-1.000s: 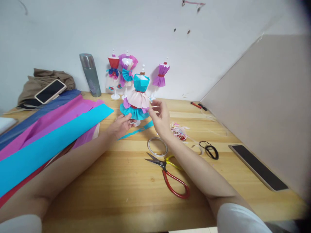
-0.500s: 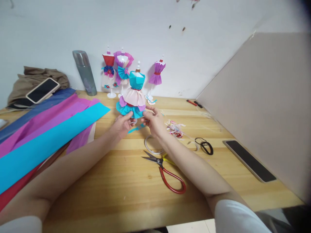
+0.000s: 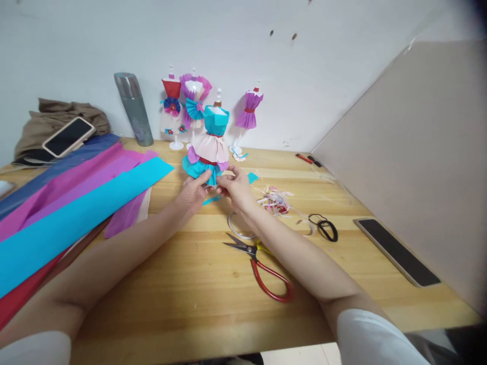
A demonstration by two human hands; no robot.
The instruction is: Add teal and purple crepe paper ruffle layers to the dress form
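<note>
A small dress form (image 3: 216,121) wears a crepe paper dress with a turquoise bodice, a pale pink skirt layer and a turquoise ruffled hem. My left hand (image 3: 194,191) is closed on the bottom of the skirt, thumb in front. On the other side, my right hand (image 3: 236,187) pinches the right part of the turquoise hem between thumb and fingers. The stand's base is mostly hidden behind my hands. Under them lies a turquoise paper strip (image 3: 212,200). Scissors (image 3: 251,251) with red handles rest open on the table near my right forearm.
Three more dressed forms (image 3: 248,110) stand against the wall beside a grey flask (image 3: 134,109). Coloured paper sheets (image 3: 87,203) cover the left side. Paper scraps (image 3: 274,200), a tape roll (image 3: 239,230), a black hair tie (image 3: 325,229) and a black tray-like slab (image 3: 397,252) lie rightward.
My right hand has drawn in from the skirt's side and now pinches the hem lower and closer to my left hand. The view has shifted slightly.
</note>
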